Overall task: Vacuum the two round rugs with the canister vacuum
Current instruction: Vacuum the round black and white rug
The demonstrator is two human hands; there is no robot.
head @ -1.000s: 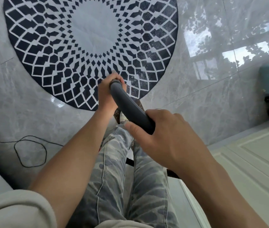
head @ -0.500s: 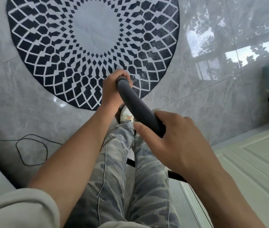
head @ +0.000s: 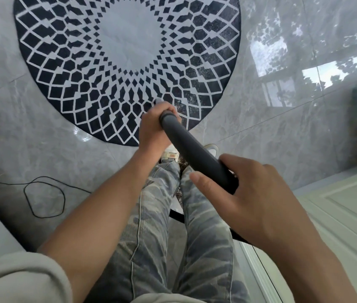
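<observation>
Ahead, navy round rug [head: 64, 62], white lattice; left hand [head: 153, 130], right hand [head: 260, 200] fingers [head: 243, 165] grip grey wand [head: 190, 147]

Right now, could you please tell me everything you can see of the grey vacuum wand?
The vacuum wand is a matte dark-grey tube, plastic by its look. It slants from lower right toward the round rug. The left hand grips it at its far collar, the right hand nearer the body. Its nozzle is hidden.
</observation>
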